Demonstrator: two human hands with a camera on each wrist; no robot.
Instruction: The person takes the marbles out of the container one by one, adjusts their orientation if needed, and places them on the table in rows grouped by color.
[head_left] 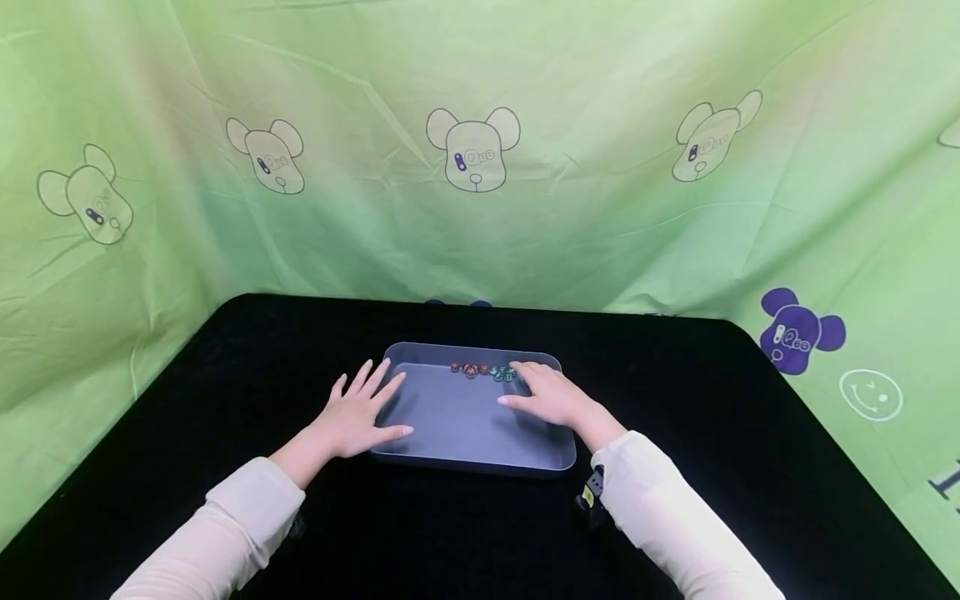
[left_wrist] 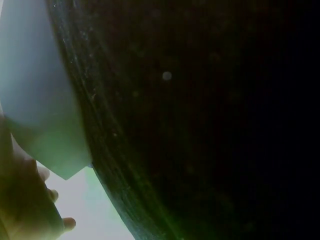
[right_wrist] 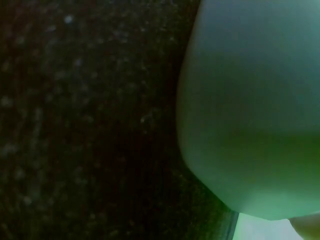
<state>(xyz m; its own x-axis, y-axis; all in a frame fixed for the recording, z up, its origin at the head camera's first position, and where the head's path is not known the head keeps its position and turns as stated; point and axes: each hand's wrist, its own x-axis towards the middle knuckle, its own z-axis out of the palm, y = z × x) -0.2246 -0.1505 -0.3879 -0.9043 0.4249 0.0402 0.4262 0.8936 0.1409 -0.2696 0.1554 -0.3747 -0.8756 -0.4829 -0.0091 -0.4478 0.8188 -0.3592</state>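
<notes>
Over a black table (head_left: 480, 533), lower center: left hand (head_left: 356, 421), right hand (head_left: 551, 396), fingers apart. Likely hard, slippery beads (head_left: 483, 369) in tray (head_left: 457, 417); best pinched singly.

Tray (head_left: 457, 421) smooth, matt, metal or plastic, can't tell; marbles (head_left: 483, 370) glossy, glass-looking. Tablecloth (head_left: 675, 400) matt, slightly rough cloth. Backdrop (head_left: 360, 233) creased, thin-looking cloth, slight sheen; sleeves (head_left: 663, 512) matt, finely ribbed cloth.

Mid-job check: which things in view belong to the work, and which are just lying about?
Likely part of the job:
- grey tray
- small reddish pieces
- small green pieces
- left hand
- right hand

Just surroundings:
- black table
- green printed backdrop
</notes>
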